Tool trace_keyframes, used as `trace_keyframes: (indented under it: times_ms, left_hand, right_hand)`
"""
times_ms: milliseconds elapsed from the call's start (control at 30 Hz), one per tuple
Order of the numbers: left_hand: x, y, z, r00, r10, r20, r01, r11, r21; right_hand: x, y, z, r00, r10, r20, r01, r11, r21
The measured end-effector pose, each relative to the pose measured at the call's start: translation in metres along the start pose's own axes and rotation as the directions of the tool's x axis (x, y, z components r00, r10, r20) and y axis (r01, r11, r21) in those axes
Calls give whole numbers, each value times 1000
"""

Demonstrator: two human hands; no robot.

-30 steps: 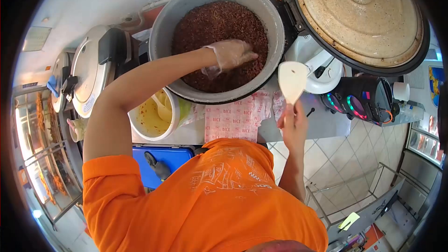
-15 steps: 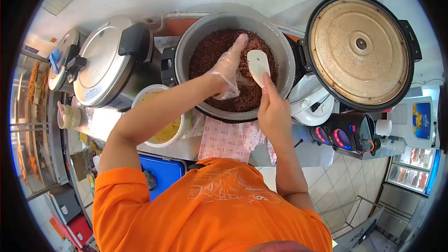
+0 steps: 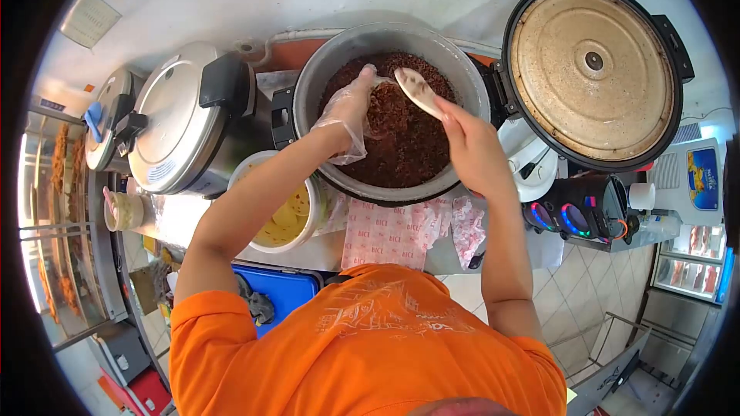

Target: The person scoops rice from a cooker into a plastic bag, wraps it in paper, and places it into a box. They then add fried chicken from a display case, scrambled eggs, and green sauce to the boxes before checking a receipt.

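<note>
A large round cooker pot (image 3: 472, 100) holds dark reddish-brown cooked rice (image 3: 408, 162). My left hand (image 3: 351, 108), in a clear plastic glove, is inside the pot, its fingers curved around a lighter clump of rice (image 3: 389, 112). Whether a clear bag or wrap lies around that clump is hard to make out. Over the pot's right side, my bare right hand (image 3: 470, 142) grips a white rice paddle (image 3: 417, 91). The paddle is tilted up to the left, with some rice stuck on its blade, near the fingertips of my left hand.
The cooker's open lid (image 3: 593, 85) stands at right. Two closed cookers (image 3: 173, 119) are on the left. A white tub (image 3: 308, 223) with yellow contents and printed pink paper (image 3: 385, 235) lie before the pot. A black device with lit rings (image 3: 574, 216) sits at right.
My left hand has moved left, with the rice clump beside it. The paddle has lifted and swung its blade to the left, as my right hand rose. The view has shifted slightly.
</note>
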State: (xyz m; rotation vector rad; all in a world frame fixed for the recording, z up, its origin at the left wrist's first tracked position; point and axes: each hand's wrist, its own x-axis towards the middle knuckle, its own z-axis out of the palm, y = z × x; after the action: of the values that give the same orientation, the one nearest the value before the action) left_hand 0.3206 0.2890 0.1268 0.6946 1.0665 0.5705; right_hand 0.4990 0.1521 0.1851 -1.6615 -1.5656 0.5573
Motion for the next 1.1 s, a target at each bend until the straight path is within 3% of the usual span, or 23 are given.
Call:
trace_keyframes:
  times_ms: [33, 67, 100, 133, 200, 267, 333, 367, 533, 600, 700, 867, 933, 1000, 1067, 1100]
  left_hand:
    - [8, -4, -3, 999, 33, 24, -34, 999, 17]
    - [15, -9, -7, 997, 66, 49, -68, 997, 35]
    - [-33, 17, 22, 1000, -12, -3, 12, 991, -136]
    - [-29, 18, 18, 1000, -10, -5, 10, 991, -131]
    - [-21, 18, 6, 998, 34, 51, -29, 995, -98]
    - [-24, 12, 7, 1000, 25, 1, -25, 997, -79]
    - [-19, 4, 9, 993, 44, -114, -49, 998, -41]
    - [-7, -4, 3, 988, 151, -13, -152, 981, -117]
    - [-4, 4, 17, 966, 242, -87, -253, 955, -153]
    - [-9, 8, 15, 990, 107, -91, -128, 957, -261]
    - [-1, 10, 6, 999, 15, -52, -26, 979, -201]
    - [-1, 15, -5, 989, -137, -52, 116, 950, -290]
    - [-5, 17, -12, 975, -205, -89, 165, 929, -332]
    - [-3, 15, -22, 990, -74, -119, 16, 902, -432]
    - [-13, 18, -24, 984, -109, -138, 19, 848, -530]
    - [-15, 17, -29, 992, -78, -98, 2, 791, -612]
  right_hand:
    - [2, 1, 16, 995, -87, -55, 87, 996, -10]
    - [-1, -2, 28, 995, 32, 89, -27, 998, -60]
    - [-3, -12, 40, 986, 107, 125, -84, 980, -180]
    - [-3, -20, 45, 971, 184, 151, -132, 945, -300]
    - [-1, -23, 34, 961, 179, 209, -111, 947, -301]
    - [-1, -14, 24, 947, 185, 261, -104, 950, -295]
    - [7, -1, 17, 998, -7, 58, 8, 1000, -29]
    - [9, -4, 21, 999, 52, 9, -52, 999, -10]
    - [0, -8, 70, 1000, 10, -29, -12, 997, -73]
    - [-1, -9, 66, 996, 31, 81, -17, 987, -162]
    - [-1, -8, 54, 993, -11, 118, 44, 958, -283]
    - [-5, 5, 21, 976, 2, 218, 78, 930, -359]
    - [-7, 12, -1, 975, -47, 216, 102, 963, -251]
    - [-22, 5, -30, 995, -25, 95, 37, 992, -122]
    - [-57, 19, -50, 1000, -10, 16, 10, 1000, -24]
    - [-81, 23, -60, 990, 138, 39, -140, 989, 42]
